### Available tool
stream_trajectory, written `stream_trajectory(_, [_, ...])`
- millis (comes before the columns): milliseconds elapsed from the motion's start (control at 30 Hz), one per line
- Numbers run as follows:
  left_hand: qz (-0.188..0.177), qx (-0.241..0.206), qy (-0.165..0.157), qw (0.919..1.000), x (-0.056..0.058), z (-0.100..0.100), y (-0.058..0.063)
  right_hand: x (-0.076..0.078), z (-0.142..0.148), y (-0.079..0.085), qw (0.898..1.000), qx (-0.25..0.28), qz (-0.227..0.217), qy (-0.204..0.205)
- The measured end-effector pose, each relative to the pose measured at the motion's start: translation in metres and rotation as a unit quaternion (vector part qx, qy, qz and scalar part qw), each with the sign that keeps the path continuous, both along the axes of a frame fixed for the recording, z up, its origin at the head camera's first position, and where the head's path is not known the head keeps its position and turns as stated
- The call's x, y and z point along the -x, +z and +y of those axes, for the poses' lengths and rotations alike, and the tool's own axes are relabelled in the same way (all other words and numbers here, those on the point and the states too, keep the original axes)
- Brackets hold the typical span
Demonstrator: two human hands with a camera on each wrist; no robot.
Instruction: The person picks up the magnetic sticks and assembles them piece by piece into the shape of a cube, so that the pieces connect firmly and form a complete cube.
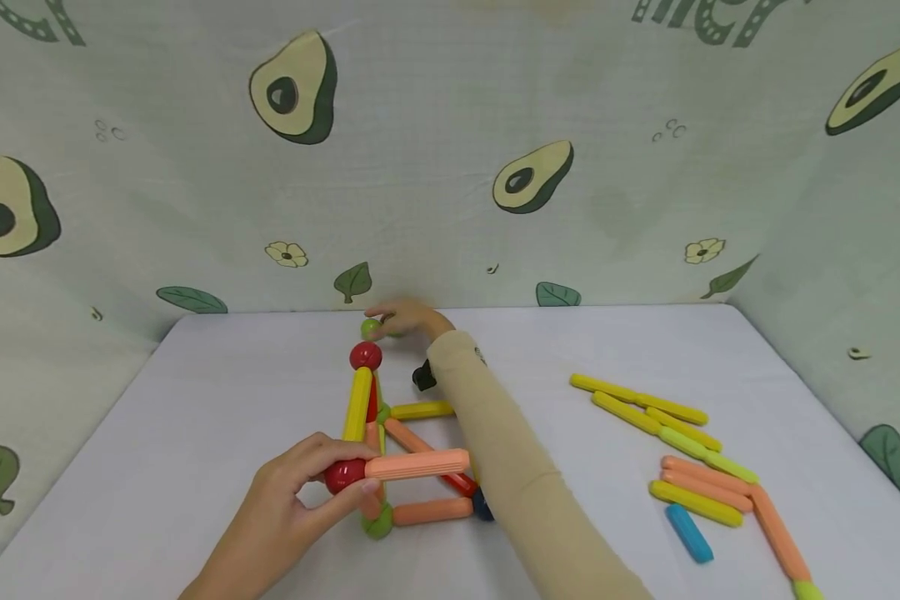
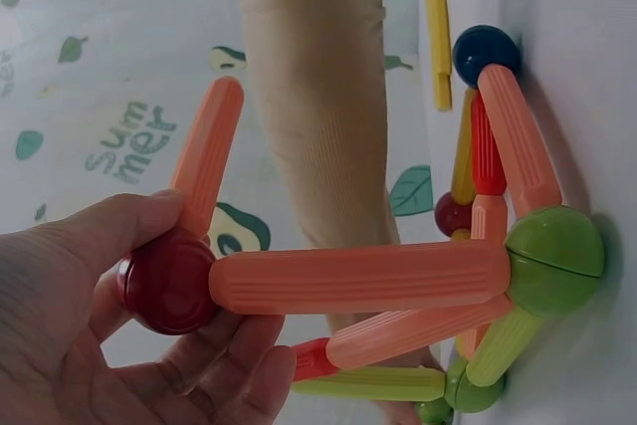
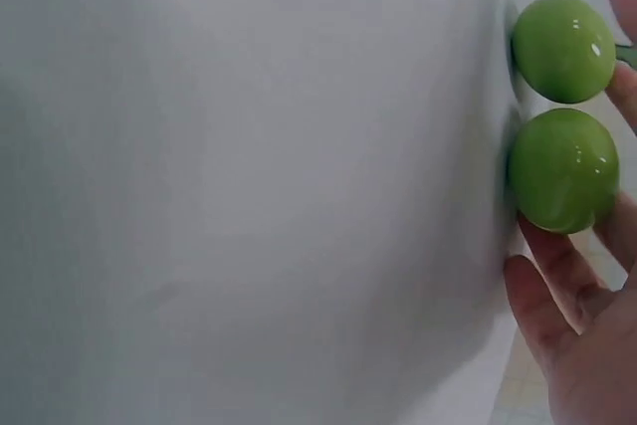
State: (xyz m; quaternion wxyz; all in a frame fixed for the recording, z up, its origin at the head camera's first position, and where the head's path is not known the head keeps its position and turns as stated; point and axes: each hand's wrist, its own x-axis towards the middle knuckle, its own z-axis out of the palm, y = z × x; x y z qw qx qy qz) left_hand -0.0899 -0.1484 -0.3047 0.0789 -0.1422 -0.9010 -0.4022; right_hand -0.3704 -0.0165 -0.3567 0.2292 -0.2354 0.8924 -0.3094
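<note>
My left hand [image 1: 300, 492] pinches a red ball [image 1: 345, 476] at an upper corner of a frame of magnetic sticks and balls. From that ball an orange stick [image 1: 420, 464] juts out with a free end, and another orange stick [image 2: 358, 279] runs to a green ball [image 2: 554, 261] at the base. At the back of the table my right hand [image 1: 408, 317] reaches around two loose green balls, its fingers spread about them. The right wrist view shows the upper green ball [image 3: 564, 49] and the lower green ball [image 3: 564, 171], with fingertips at the lower one.
A second red ball [image 1: 365, 355] tops a yellow stick [image 1: 357, 404] on the frame. A black ball [image 1: 423, 377] lies beside my right sleeve [image 1: 525, 467]. Yellow sticks [image 1: 637, 398], orange sticks [image 1: 780, 533] and a blue stick [image 1: 689, 533] lie on the right side.
</note>
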Motion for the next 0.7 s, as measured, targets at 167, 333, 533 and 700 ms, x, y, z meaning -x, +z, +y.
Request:
stream_trajectory(167, [0.014, 0.002, -0.001, 0.9999, -0.0011, -0.0007, -0.0004, -0.0024, -0.0012, -0.0025, 0.999, 0.005, -0.02, -0.033])
stream_trajectory(333, [0.015, 0.001, -0.003, 0.9999, -0.0011, -0.0012, -0.0009, -0.0033, -0.0006, -0.0031, 0.999, -0.011, 0.004, -0.034])
stream_trajectory(533, [0.038, 0.001, -0.01, 0.9992, 0.0, -0.002, -0.002, -0.0037, -0.0012, -0.0034, 0.999, -0.039, 0.01, -0.027])
stream_trajectory(700, [0.027, 0.0, -0.009, 0.9996, 0.0007, -0.002, -0.0013, -0.0041, 0.0001, -0.0018, 0.997, -0.069, 0.031, -0.007])
